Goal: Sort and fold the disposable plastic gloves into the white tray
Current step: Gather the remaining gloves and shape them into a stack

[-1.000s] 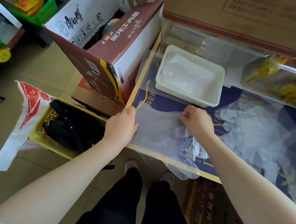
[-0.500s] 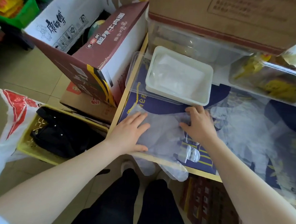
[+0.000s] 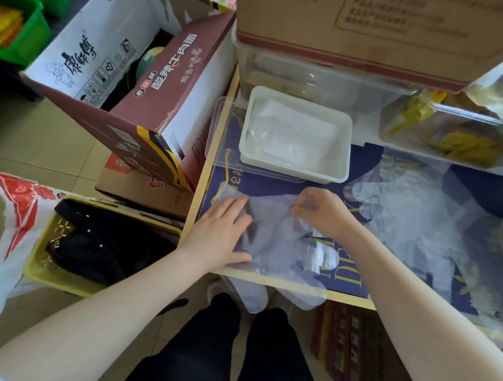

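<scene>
We've got the left hand flat, fingers straight, pinning the glove at the table's near-left edge; glove fingers droop over that edge. Right hand looks curled, pinching the film's far edge, though the blur makes the grip hard to confirm. Keep the left palm anchoring, pull the fold over evenly, smooth out air, then lift into the white tray just beyond, already holding folded ones.

Clear glove lies flat before white tray holding folded gloves.
</scene>
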Tool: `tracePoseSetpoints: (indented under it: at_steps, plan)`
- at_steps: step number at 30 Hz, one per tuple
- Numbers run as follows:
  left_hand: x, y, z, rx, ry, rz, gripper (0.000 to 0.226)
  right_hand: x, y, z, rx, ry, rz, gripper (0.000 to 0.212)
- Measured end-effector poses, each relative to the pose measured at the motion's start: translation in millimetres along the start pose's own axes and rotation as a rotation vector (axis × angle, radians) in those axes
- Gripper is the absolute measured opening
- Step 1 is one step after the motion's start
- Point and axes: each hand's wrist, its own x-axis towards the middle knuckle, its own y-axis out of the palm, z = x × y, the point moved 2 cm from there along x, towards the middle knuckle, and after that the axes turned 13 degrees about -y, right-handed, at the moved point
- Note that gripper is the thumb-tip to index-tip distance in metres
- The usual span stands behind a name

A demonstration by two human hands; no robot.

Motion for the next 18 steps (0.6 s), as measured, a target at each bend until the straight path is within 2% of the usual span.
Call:
tracePoseSetpoints:
  at_steps: [3, 6, 9, 11, 12, 15, 16, 18]
  plan:
    - [7.7, -6.0, 0.1, -0.065, 0.012, -0.067, 0.058, 6.5, 1.0, -2.0, 0.144, 0.015, -0.11, 0.016]
    - [14.9, -7.8, -3.2, -0.043, -0.009, -0.041, 0.067, 5.8, -0.6, -7.5, -0.051, 0.001, -0.217, 0.003]
    - [14.1, -3.4, -6.0, 0.068, 0.032, -0.029, 0.087, -12.0, -6.8, -16.4, -0.279, 0.027, -0.434, 0.025]
    - [14.1, -2.3, -6.1, 0.104, 0.041, -0.034, 0.091, -26.7, -8.3, -19.0, -0.273, 0.042, -0.529, 0.029]
    - [14.5, -0.8, -5.2, 0.117, 0.046, -0.023, 0.089, -30.1, -5.6, -23.1, -0.211, 0.041, -0.497, 0.029]
    - [15.6, 3.9, -2.3, 0.128, 0.039, -0.011, 0.084, -33.0, 9.7, -35.9, -0.11, 0.014, -0.216, 0.034]
    - [15.4, 4.9, -1.3, 0.132, 0.034, -0.016, 0.084, -33.7, 13.4, -38.1, -0.127, -0.015, -0.166, 0.038]
    - [12.9, 2.5, -1.1, 0.115, 0.053, -0.013, 0.085, -33.8, 16.6, -40.7, -0.147, -0.034, -0.174, 0.042]
